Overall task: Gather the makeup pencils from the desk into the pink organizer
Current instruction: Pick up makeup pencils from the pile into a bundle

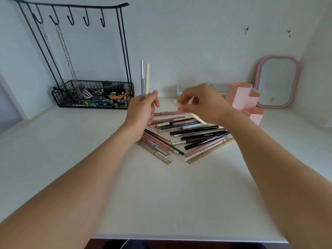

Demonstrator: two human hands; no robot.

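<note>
No lettering on the table can be read.

A black makeup pencil point(206, 141) in the pile carries a line of small white print along its barrel, and a dark brown pencil point(204, 135) just behind it has a similar pale line, but both are too small and blurred to make out. A gold pencil point(210, 151) at the near edge of the pile shows a faint printed strip, also illegible. The pink-framed mirror point(277, 81) bears a small round emblem near its lower edge; its design cannot be told.
</note>
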